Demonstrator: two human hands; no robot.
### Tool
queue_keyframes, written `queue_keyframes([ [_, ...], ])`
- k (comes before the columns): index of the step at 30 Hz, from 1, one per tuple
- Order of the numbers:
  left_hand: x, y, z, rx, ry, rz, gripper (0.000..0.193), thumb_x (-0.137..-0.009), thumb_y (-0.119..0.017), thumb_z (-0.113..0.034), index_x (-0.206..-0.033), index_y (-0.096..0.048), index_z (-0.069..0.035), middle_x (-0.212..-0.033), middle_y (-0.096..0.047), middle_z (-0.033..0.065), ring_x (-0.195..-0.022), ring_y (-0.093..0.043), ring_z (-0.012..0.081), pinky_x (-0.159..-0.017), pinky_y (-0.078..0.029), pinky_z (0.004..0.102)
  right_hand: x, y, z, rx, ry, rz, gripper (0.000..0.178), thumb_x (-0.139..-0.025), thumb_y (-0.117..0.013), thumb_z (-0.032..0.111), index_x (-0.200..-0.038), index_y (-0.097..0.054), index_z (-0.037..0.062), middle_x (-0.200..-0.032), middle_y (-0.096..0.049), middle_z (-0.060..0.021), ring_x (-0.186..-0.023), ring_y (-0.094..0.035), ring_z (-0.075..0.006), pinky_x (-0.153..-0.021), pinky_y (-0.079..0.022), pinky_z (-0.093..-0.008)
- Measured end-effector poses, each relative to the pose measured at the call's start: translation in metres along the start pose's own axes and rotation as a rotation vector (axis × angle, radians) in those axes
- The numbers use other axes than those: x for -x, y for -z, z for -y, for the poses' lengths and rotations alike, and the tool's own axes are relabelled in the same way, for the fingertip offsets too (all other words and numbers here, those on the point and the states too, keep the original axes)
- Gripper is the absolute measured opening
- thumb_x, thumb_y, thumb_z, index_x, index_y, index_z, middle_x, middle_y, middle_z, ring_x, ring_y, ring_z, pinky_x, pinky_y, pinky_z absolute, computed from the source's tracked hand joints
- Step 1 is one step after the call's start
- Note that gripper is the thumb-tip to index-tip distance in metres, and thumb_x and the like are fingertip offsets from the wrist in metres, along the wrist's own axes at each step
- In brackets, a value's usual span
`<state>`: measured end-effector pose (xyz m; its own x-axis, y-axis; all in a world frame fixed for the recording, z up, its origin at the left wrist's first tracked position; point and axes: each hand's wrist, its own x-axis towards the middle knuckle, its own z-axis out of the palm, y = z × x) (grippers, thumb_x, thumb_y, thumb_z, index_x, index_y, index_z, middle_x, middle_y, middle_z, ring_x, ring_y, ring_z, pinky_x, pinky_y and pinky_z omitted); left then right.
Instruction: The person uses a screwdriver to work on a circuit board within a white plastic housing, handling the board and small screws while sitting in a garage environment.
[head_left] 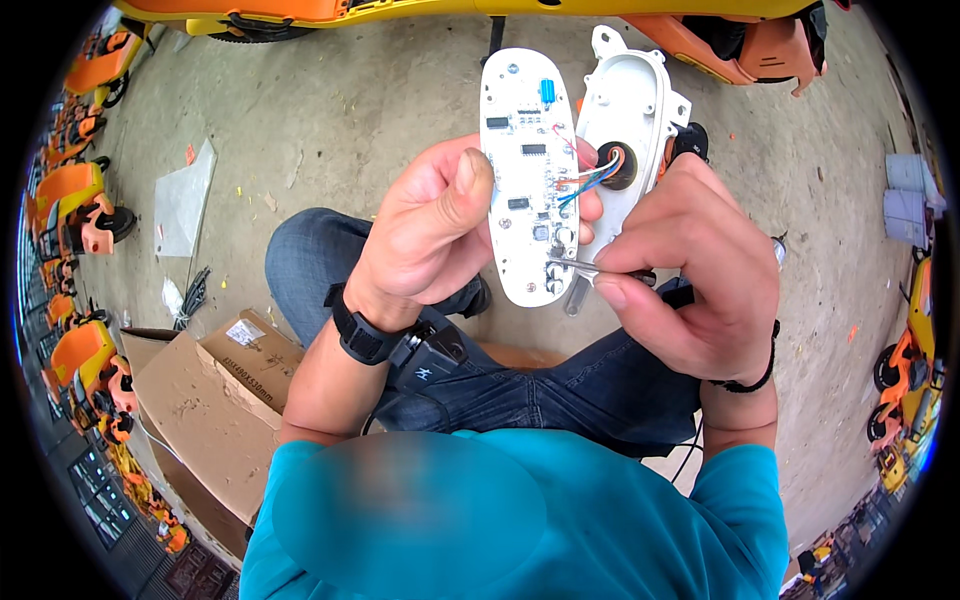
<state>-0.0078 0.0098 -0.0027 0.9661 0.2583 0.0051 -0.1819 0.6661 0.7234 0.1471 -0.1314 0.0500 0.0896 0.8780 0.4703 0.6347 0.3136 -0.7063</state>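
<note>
My left hand (430,215) grips an oval white circuit board (520,180) by its left edge, thumb in front and fingertips showing at the right edge. Small chips, a blue component and several solder points sit on its face. In my right hand (700,270) is a pair of slim metal tweezers (582,267), its tip at the parts near the board's lower right edge. Coloured wires (592,182) run from the board into a round hole in a white plastic housing (625,100). That housing stands behind and to the right of the board, partly hidden by my right hand.
An open cardboard box (220,370) stands at the lower left. A grey flat sheet (184,205) and a dark cable bundle (195,295) lie on the concrete floor. Yellow and orange ride-on vehicles (75,195) line the sides, and one yellow body (420,12) crosses the top.
</note>
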Motion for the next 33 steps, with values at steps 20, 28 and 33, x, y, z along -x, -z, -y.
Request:
queue_keyframes([
  [20,-0.0008,-0.0039,0.0007,-0.022,-0.007,-0.016,0.078,-0.089,-0.054,-0.051,-0.130,-0.037,0.013,-0.107,-0.060,0.0227,-0.095,-0.064,0.0253,-0.081,-0.055,0.0349,0.0014,0.0029,-0.0011,-0.004,-0.024,0.015,0.012,-0.069,-0.069,0.001,-0.078,-0.061,0.0027,-0.072,-0.059,-0.0052,-0.064,-0.049,-0.0200,-0.061,-0.038,-0.0301],
  [28,-0.0009,-0.0032,0.0034,-0.055,-0.005,-0.017,0.078,-0.089,-0.053,-0.052,-0.130,-0.038,0.013,-0.106,-0.060,0.0223,-0.094,-0.064,0.0249,-0.080,-0.055,0.0349,0.0019,0.0040,0.0007,-0.001,-0.039,0.018,0.010,-0.067,-0.066,0.000,-0.075,-0.060,0.0022,-0.071,-0.058,-0.0052,-0.064,-0.049,-0.0203,-0.060,-0.038,-0.0304],
  [33,0.0003,-0.0049,0.0012,-0.027,-0.005,-0.036,0.078,-0.089,-0.053,-0.052,-0.130,-0.038,0.013,-0.106,-0.060,0.0222,-0.094,-0.064,0.0247,-0.080,-0.055,0.0345,0.0023,0.0051,-0.0002,-0.038,-0.028,0.026,0.011,-0.068,-0.066,0.000,-0.077,-0.061,0.0021,-0.071,-0.058,-0.0058,-0.064,-0.050,-0.0204,-0.060,-0.038,-0.0304],
])
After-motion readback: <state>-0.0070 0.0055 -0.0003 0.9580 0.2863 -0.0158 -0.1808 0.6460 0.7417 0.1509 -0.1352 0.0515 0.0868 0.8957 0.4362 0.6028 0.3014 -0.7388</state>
